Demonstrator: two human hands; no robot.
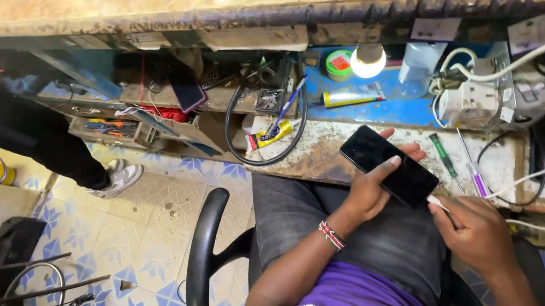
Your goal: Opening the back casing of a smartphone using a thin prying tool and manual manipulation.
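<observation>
Phone: you are holding the black phone (388, 165) above your lap, at the edge of the surface (326, 151), screen side up and tilted.
Left hand: your left hand (370, 186) is wrapping the phone from below, the thumb lying across the glass and the fingertips showing past the far edge; this grip is closed on the phone.
Right hand: your right hand (472, 223) is pinching a white cable end (437, 203) just at the lower corner of the phone; the fingers are pressed together on it.
Doing it well: I think you should be keeping the left hand steady and bringing the cable end straight along the phone's length, not at an angle. Whether it is already inside the port I cannot tell, because the hand is hiding it.
Watch out: the screwdrivers (445, 158) are lying just beside the phone, so be keeping the glass away from them.
</observation>
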